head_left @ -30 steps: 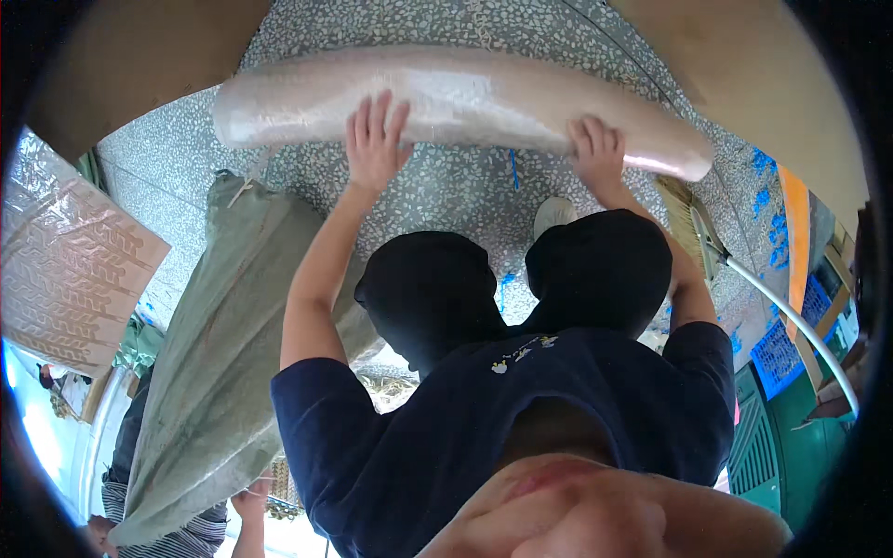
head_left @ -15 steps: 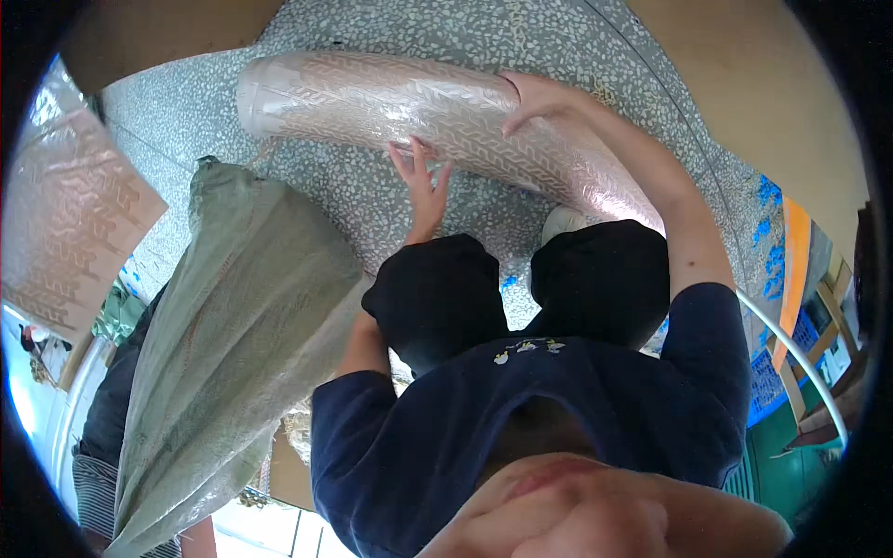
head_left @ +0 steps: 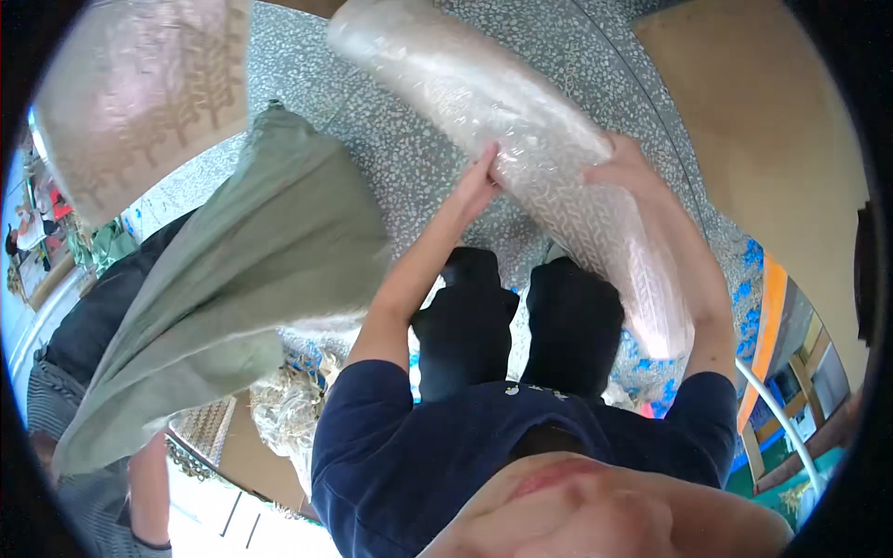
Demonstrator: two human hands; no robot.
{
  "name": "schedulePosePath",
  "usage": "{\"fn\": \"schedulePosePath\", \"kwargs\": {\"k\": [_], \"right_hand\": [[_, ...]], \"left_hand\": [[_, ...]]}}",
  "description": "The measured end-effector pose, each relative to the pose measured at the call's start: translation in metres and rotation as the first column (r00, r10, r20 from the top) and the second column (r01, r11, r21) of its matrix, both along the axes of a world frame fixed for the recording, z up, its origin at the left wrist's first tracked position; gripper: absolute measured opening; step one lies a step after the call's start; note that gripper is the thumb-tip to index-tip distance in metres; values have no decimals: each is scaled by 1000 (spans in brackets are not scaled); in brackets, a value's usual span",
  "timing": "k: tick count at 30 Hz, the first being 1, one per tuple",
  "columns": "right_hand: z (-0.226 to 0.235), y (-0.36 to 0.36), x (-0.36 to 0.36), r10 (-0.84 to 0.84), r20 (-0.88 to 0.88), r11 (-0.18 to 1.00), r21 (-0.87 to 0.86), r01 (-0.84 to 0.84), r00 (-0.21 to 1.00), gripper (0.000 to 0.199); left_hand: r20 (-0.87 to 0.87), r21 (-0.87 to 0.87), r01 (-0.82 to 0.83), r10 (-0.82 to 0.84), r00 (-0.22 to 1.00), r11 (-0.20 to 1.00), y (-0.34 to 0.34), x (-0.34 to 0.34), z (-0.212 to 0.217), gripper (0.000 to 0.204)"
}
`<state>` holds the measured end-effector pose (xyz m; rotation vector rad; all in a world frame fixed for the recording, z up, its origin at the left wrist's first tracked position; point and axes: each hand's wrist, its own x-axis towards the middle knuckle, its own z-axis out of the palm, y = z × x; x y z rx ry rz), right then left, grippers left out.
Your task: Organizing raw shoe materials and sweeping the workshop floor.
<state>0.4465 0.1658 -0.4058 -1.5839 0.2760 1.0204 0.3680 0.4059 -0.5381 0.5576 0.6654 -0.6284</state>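
Note:
A long roll [head_left: 521,121], pale beige with a raised pattern and wrapped in clear plastic, slants from the top middle down to beside my right thigh. My left hand [head_left: 481,181] grips its near side at mid-length, thumb up against the plastic. On its far right side my right hand [head_left: 621,167] clasps the roll, fingers curled around the edge. The roll is tilted, and its lower end hangs near my right forearm. Left of my left arm stands a large grey-green woven sack [head_left: 288,232].
Another person in a striped top [head_left: 70,400] is behind the sack at the left. A patterned plastic-covered piece [head_left: 149,102] is at the upper left. Brown board [head_left: 753,112] and an orange strip [head_left: 765,325] line the right. A white pipe [head_left: 777,414] curves at the lower right.
The roll has come up off the floor and swung to a steeper slant. My left hand has closed on it. The sack and the patterned piece have shifted in view.

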Motion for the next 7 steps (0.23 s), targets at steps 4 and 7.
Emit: {"fn": "schedulePosePath", "kwargs": {"k": [4,7], "right_hand": [[110,-21,-18,-66,73,995,-64,71,995,62],[171,-41,-41,-175,203,976,-90,196,963,70]], "left_hand": [[6,-73,163,-163,987,984,-36,19,95,63],[-15,-52,298,-300,954,953,-62,14,155,90]]}}
